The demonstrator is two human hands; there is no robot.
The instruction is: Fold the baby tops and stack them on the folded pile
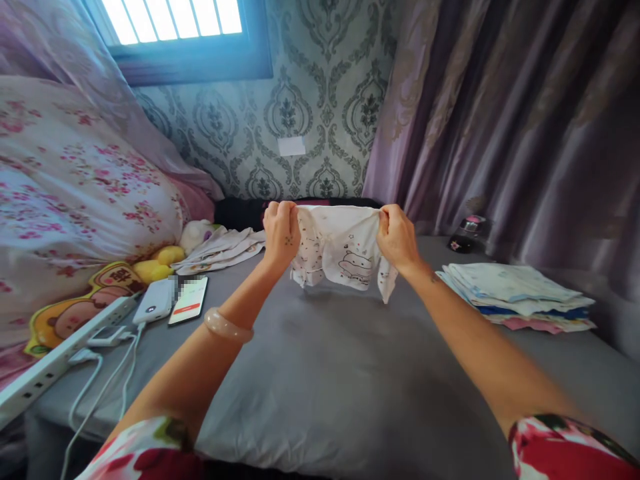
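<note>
A small white garment (343,253) with printed cartoon figures hangs in the air above the grey bed sheet (340,373). My left hand (281,233) is closed on its upper left edge. My right hand (397,235) is closed on its upper right edge. The cloth is stretched between the two hands and its lower edge dangles just above the sheet. A pale bangle (227,325) sits on my left forearm.
A stack of folded clothes (517,297) lies at the right. Loose white clothes (223,248) lie at the left beside a yellow plush toy (160,263). A phone (189,299), power bank (154,301), power strip (55,357) and floral bedding (75,200) fill the left; curtains (525,120) hang at the right.
</note>
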